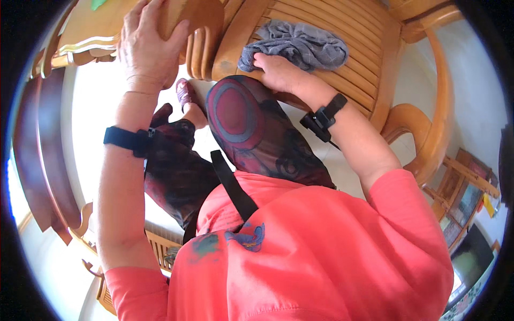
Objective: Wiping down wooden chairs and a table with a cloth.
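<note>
A crumpled grey cloth [316,45] lies on the slatted seat of a wooden bench [361,69]. My right hand [281,73] is at the near left end of the cloth, with its fingers closed on the fabric. My left hand [147,51] rests on a light wooden piece with a rounded edge [198,18], left of the seat. Its fingers are spread and the thumb stands apart, with nothing held. Part of the left fingertips runs close to the upper edge of the view.
A wavy-edged wooden top [88,32] with a green item [97,4] is at the upper left. A curved wooden armrest [441,107] bounds the seat on the right. My patterned trouser knee [235,109] is close to the seat's front edge. Dark wooden furniture [45,150] stands at left.
</note>
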The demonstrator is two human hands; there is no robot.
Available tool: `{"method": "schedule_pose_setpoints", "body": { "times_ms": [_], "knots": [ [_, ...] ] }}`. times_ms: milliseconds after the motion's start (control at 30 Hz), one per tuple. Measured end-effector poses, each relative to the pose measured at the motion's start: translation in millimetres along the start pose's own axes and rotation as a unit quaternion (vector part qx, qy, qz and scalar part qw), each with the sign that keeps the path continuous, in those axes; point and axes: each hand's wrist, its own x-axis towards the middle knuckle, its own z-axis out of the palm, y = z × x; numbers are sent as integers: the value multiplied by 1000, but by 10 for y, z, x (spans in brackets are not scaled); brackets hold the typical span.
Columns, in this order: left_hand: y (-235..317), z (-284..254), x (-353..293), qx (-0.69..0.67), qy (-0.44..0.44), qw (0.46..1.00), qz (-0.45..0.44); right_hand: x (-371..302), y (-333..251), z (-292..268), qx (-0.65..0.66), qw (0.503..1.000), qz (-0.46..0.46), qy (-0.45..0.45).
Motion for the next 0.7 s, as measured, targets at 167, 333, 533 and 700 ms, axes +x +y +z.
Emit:
{"method": "schedule_pose_setpoints", "body": {
  "times_ms": [167,333,533,700],
  "knots": [
    [206,-148,24,-14,-35,999,-31,255,-189,-86,-83,996,-4,-40],
    [-55,-8,7,-5,-13,1000,-14,-98,-175,-133,-132,991,23,-24],
    [-186,69,-33,22,-11,1000,3,-1171,32,-169,-145,975,165,27],
    [-206,-23,-42,38,-26,999,1,-2047,363,-327,-187,946,264,15]
  ]
}}
